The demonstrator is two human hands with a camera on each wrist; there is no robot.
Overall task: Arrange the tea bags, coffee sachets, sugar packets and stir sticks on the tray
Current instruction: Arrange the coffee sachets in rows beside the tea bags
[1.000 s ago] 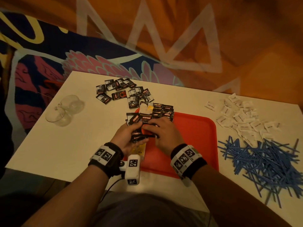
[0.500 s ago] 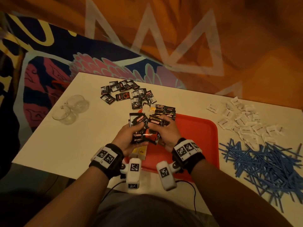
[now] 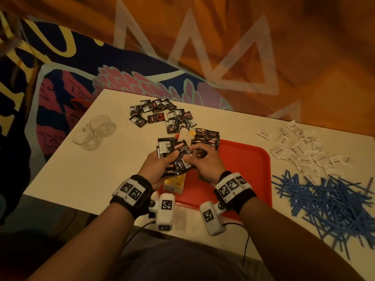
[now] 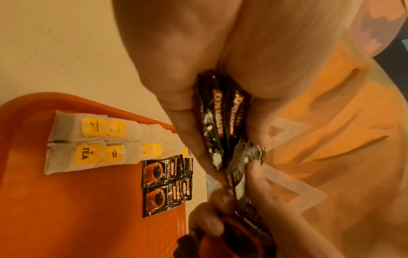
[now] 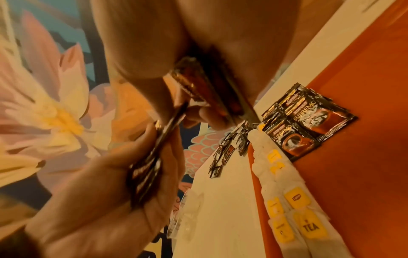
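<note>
above the smooth orange-red tray (image 3: 243, 169), the left hand (image 3: 156, 167) grips a fanned stack of glossy black coffee sachets (image 3: 174, 153) while the right hand (image 3: 205, 165) pinches a few more, beside flat papery tea bags (image 4: 88, 143).

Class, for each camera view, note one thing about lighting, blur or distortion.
Head view: dim warm orange light; straight table edges bow from the wide lens. Left wrist view: the left hand fills the frame, soft; tea bags sharp. Right wrist view: the held coffee sachets blur; "SUPREMO" print stays legible.
</note>
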